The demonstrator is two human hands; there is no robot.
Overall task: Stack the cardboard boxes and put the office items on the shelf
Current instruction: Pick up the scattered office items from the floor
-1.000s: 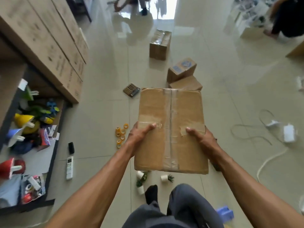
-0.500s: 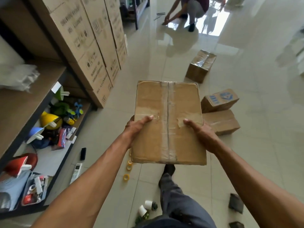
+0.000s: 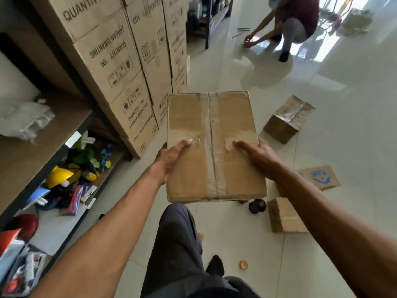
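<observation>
I carry a taped brown cardboard box [image 3: 212,134] in front of me at waist height, above the tiled floor. My left hand [image 3: 171,158] grips its left near edge, thumb on top. My right hand [image 3: 257,155] grips the right near edge, thumb on top too; the fingers of both are hidden under the box. Stacked printed cartons [image 3: 129,67] stand just ahead on the left. Three smaller cardboard boxes lie on the floor to the right: a foil-taped box [image 3: 287,121], a blue-printed box [image 3: 320,177] and a plain box [image 3: 283,216].
A dark-framed shelf [image 3: 32,151] on the left holds colourful office items [image 3: 71,177] on its bottom board. Yellow tape rolls [image 3: 243,264] and a black round object [image 3: 257,205] lie near my feet. Another person [image 3: 292,24] crouches at the far end of the floor.
I have walked forward with the box toward the stacked cartons. The loose boxes now lie beside me on the right, and the tape rolls have passed behind the box. My grip is unchanged.
</observation>
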